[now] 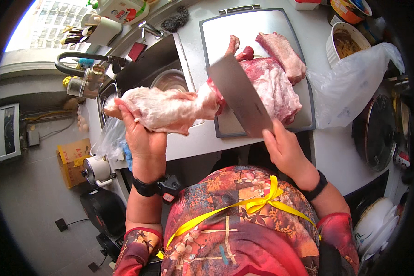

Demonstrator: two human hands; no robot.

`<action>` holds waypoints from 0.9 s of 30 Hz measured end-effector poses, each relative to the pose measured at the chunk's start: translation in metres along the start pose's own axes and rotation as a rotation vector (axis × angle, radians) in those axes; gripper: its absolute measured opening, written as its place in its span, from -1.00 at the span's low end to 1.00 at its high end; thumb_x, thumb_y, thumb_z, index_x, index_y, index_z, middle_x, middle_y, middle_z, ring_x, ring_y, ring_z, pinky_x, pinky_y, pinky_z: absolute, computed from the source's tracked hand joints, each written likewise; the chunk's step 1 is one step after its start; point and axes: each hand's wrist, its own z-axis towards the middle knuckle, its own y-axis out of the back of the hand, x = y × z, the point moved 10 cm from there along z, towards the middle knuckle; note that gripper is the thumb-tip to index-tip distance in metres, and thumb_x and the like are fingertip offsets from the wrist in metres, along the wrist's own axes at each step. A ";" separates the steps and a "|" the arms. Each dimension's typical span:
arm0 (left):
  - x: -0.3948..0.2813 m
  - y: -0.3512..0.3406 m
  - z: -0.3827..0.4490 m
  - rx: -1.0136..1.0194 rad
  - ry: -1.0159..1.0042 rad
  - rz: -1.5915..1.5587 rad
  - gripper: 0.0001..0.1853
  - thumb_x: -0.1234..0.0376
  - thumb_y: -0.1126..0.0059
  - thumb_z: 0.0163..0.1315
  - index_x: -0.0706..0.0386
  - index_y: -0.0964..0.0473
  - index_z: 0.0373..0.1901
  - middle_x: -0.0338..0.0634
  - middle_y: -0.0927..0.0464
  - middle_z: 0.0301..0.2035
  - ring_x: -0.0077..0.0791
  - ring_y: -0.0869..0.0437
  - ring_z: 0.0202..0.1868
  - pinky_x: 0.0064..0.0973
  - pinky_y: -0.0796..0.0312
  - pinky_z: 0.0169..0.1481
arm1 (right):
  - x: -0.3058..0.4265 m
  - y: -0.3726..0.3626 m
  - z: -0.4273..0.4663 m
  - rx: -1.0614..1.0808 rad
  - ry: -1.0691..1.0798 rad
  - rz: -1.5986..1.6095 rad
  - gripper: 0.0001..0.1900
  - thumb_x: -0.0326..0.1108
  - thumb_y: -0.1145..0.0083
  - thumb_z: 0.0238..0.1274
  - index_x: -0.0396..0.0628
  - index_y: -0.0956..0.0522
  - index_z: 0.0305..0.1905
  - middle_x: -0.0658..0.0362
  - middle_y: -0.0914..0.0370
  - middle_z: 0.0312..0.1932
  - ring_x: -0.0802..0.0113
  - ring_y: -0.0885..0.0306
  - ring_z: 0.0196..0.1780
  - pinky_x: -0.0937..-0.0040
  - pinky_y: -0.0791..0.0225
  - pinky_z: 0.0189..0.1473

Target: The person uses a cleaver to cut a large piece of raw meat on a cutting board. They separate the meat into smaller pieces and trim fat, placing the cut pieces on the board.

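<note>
My left hand (141, 134) grips the far left end of a large pale piece of raw meat with skin (165, 107), holding it up over the sink's edge. A broad cleaver (239, 96) is in my right hand (284, 148), its blade slanting across the right end of that piece. Part of the meat behind the blade is hidden. On the metal-faced cutting board (227, 29) lie a big red-and-white cut of raw meat (274, 88), a thick slab with skin (283, 55) and a small bony piece (233, 45).
Left of the board is a sink with a metal bowl (172, 81) and a black faucet (72, 55). A clear plastic bag (348, 89) touches the board's right side. Beyond it stand a white ribbed bowl (346, 45) and a lidded pan (377, 132). Stacked plates (376, 224) sit lower right.
</note>
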 end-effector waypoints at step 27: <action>-0.013 0.019 -0.007 0.067 0.071 -0.051 -0.44 -0.13 0.05 0.38 0.06 -0.37 0.19 -0.18 -0.48 0.11 -0.21 -0.48 0.21 -0.08 -0.28 0.38 | 0.049 -0.088 0.015 -0.156 0.205 -0.424 -0.85 -0.35 0.02 0.39 -0.14 -0.29 -0.24 -0.12 -0.51 -0.44 -0.19 -0.52 -0.39 -0.02 -0.39 -0.42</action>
